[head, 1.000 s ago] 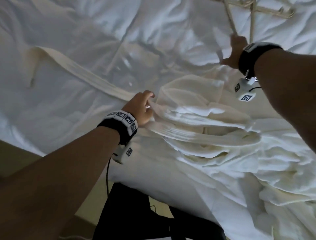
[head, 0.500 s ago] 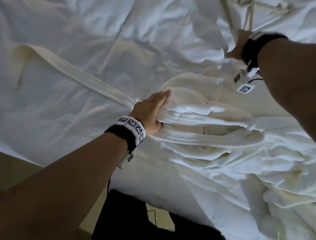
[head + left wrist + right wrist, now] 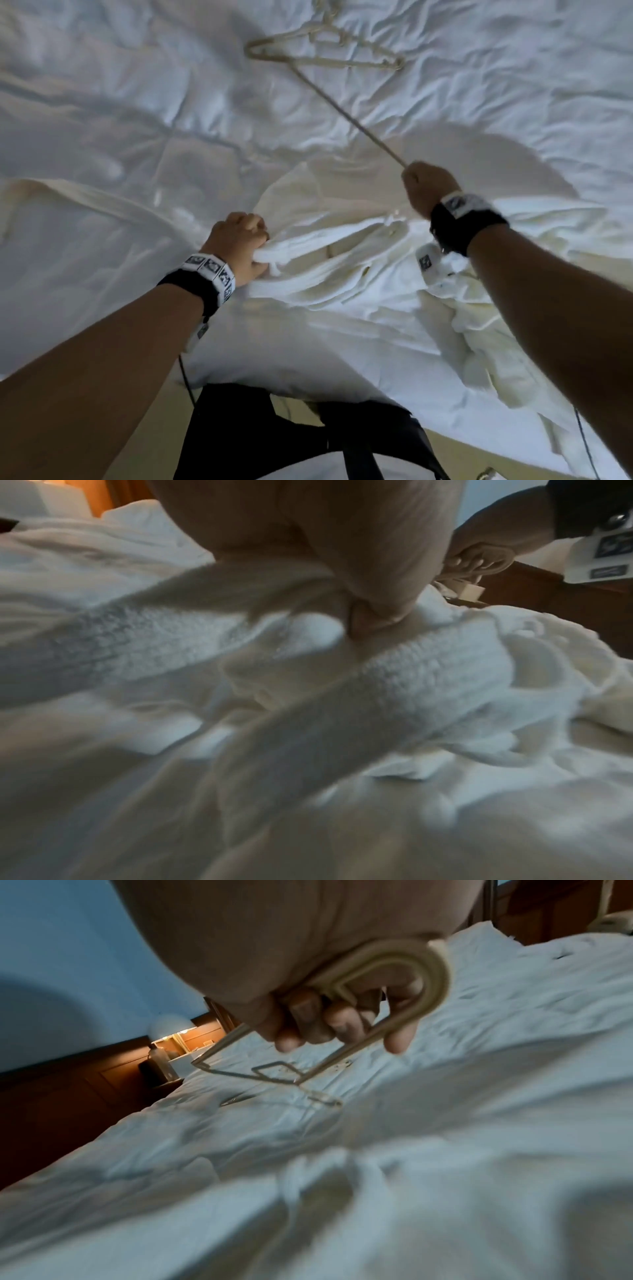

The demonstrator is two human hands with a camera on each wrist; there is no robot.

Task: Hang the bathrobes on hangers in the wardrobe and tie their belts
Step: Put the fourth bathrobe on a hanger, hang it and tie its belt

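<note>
Bathrobe (image 3: 342,260) lies crumpled on the bed (image 3: 137,102), in the middle and lower right of the head view, with its belt (image 3: 85,198) trailing off toward the left edge. Half a second ago the left hand (image 3: 239,246) lay flat with straight fingers on the robe's thick edge; now its fingers are curled tight around a bunched fold of that edge, and the left wrist view shows a fingertip (image 3: 369,620) dug into the terry cloth. The right hand (image 3: 424,192) has changed too: a second ago it was up at the top right of the frame, reaching among the hangers, and now it sits lower, right of centre, above the robe. It is closed in a fist around the hook of a hanger (image 3: 346,113); the right wrist view shows that hook looped over the curled fingers (image 3: 342,1020). The hanger stretches from the fist toward the upper middle of the frame. Another hanger (image 3: 322,61) lies on the bed up there, and whether the two touch cannot be told.

Both hands now have what they need, so the fetching looks done. Threading the hanger into the robe's shoulders seems the next step. Hanging in the wardrobe and tying the belt are not yet begun.
</note>
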